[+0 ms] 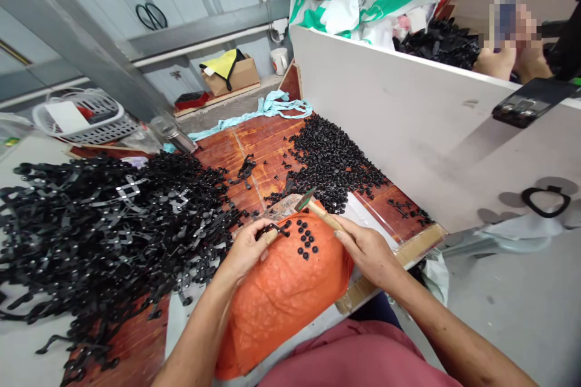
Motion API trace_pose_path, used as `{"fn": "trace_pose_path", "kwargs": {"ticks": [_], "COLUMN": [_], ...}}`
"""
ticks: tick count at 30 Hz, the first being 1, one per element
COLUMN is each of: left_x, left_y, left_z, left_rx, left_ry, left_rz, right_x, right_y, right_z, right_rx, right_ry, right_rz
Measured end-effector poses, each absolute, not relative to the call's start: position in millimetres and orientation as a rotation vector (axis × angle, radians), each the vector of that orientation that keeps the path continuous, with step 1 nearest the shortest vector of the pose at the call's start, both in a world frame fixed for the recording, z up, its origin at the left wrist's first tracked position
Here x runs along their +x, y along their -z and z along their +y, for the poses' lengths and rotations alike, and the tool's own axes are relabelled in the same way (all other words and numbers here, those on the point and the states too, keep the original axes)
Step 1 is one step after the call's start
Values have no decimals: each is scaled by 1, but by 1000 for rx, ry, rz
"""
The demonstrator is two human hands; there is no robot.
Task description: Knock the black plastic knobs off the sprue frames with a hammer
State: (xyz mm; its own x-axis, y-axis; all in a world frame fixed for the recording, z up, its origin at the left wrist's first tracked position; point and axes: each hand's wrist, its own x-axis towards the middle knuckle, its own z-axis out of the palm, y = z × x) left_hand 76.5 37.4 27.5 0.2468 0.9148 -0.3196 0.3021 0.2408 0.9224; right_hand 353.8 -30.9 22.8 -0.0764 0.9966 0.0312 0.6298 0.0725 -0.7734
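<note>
My left hand (249,249) is closed around a black jointed linkage piece (271,228), held over an orange cloth-like pad (276,314). My right hand (368,249) grips a small hammer (323,215) by its wooden handle, with the metal head up and to the left, above the pad's far edge. Between both hands, several small black round caps (304,238) lie on the pad in loose rows. The linkage's end is close to these caps; whether it touches one I cannot tell.
A large heap of black linkages (109,217) covers the left side. Small black pieces (331,160) are piled beyond the pad. A pale partition board (385,115) bounds the right; another person's hands (512,60) are behind it. A white basket (106,130) stands back left.
</note>
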Motion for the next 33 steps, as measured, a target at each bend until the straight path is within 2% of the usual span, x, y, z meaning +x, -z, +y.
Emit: {"fn": "trace_pose_path", "kwargs": {"ticks": [4, 9, 18, 33], "left_x": [74, 67, 71, 81], "left_y": [-16, -11, -7, -15], "left_z": [54, 70, 79, 87], "left_rx": [1538, 1783, 1680, 1803], "left_ry": [-602, -387, -381, -176], "left_rz": [1337, 1403, 1425, 1534], "right_x": [357, 366, 373, 373], "right_y": [-14, -3, 10, 8], "right_z": [-37, -43, -46, -47], "right_rx": [-1652, -1697, -1729, -1727], "right_ry": [-867, -925, -942, -942], "right_rz": [-1746, -1717, -1724, -1755]}}
